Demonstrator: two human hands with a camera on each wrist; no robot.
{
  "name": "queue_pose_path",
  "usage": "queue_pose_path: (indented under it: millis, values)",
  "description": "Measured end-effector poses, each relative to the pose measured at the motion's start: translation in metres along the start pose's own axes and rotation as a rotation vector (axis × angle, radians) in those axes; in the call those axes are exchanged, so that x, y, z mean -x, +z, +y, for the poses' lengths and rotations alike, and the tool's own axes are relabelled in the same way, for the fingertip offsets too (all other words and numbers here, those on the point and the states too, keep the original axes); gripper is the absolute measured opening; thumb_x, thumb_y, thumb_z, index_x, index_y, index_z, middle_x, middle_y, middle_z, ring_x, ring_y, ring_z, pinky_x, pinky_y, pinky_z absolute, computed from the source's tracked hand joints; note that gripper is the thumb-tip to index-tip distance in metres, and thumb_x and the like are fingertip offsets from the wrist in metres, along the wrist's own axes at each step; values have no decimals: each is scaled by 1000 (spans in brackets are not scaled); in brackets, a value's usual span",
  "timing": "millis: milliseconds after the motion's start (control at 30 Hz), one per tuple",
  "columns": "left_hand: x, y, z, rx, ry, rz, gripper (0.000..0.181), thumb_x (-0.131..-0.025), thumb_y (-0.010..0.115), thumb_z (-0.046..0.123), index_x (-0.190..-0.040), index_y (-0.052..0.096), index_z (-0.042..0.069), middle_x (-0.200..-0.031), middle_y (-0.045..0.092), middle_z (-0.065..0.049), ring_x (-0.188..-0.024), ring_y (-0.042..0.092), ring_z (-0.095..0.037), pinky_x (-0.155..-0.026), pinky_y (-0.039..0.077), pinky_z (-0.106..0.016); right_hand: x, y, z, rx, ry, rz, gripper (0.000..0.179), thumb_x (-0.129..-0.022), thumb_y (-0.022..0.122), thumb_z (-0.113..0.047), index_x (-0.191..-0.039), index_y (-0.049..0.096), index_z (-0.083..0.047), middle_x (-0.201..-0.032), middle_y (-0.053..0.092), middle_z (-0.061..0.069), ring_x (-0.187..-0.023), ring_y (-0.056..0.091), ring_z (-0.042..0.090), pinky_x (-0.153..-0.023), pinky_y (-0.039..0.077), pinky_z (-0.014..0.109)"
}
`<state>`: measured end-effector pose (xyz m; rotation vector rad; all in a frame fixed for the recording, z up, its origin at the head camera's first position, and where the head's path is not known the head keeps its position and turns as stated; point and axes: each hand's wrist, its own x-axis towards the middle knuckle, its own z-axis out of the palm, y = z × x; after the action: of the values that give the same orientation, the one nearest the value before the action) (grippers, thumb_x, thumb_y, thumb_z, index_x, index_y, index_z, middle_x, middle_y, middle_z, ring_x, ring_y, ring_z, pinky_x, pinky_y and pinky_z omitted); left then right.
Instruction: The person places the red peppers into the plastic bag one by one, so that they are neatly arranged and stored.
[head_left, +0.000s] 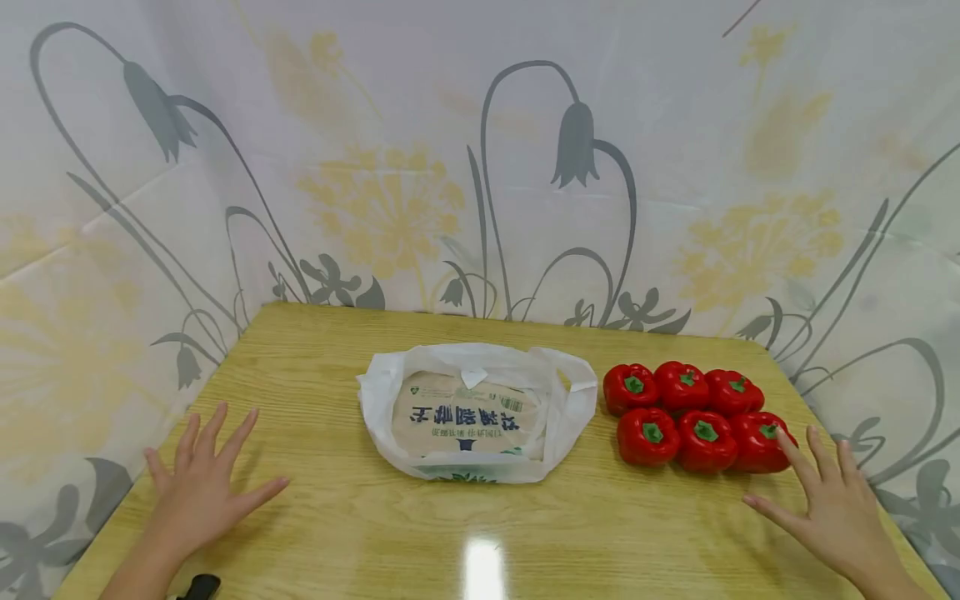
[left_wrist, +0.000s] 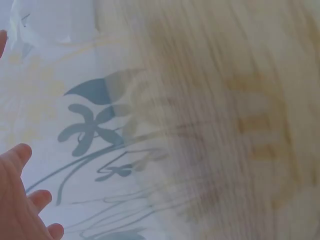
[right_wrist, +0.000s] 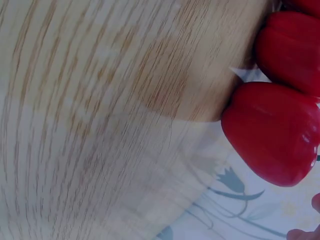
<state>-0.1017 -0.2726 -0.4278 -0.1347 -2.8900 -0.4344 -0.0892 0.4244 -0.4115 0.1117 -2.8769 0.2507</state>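
Note:
My left hand [head_left: 197,496] is at the left side of the wooden table with its fingers spread, holding nothing; its fingers also show at the lower left of the left wrist view. My right hand [head_left: 836,512], fingers spread as well, is nearest to the front right red bell pepper [head_left: 753,446]. Its index fingertip overlaps that pepper in the head view. Several glossy red bell peppers [head_left: 705,442] with green stems stand in two rows. To their left lies a white plastic bag [head_left: 381,408], mouth spread open, with a beige printed package [head_left: 465,408] inside.
The wood-grain table [head_left: 315,517] backs onto a white floral cloth [head_left: 420,108] that also hangs along both sides. A small black object [head_left: 201,586] shows beside the left wrist. Light glares off the table's front middle.

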Motion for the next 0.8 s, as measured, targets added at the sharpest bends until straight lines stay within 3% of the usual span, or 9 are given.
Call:
queue_pose_path:
  millis: [167, 433, 800]
  values:
    - [-2, -2, 6, 51, 1, 46, 97, -77, 66, 57, -151, 14, 21, -152, 3, -22, -135, -12, -44, -88, -24, -70, 0, 2, 0, -63, -4, 3, 104, -77, 70, -47, -151, 5, -13, -145, 1, 37, -126, -14, 58, -100, -13, 65]
    - [-3, -1, 14, 121, -13, 70, 96, -77, 68, 54, -150, 16, 19, -150, 9, -24, -135, -7, -46, -91, -17, -73, -3, 4, 2, -154, -32, 40, 107, -73, 77, -40, -150, 9, -10, -141, 7, 42, -126, -8, 60, -103, -11, 63]
    - [-11, -1, 26, 195, -6, 118, 95, -77, 70, 49, -150, 17, 19, -146, 17, -27, -132, 6, -51, -93, -6, -77, -4, 6, 2, -255, 29, 10, 105, -75, 77, -33, -149, 8, -4, -141, 1, 42, -123, -8, 64, -95, -4, 74]
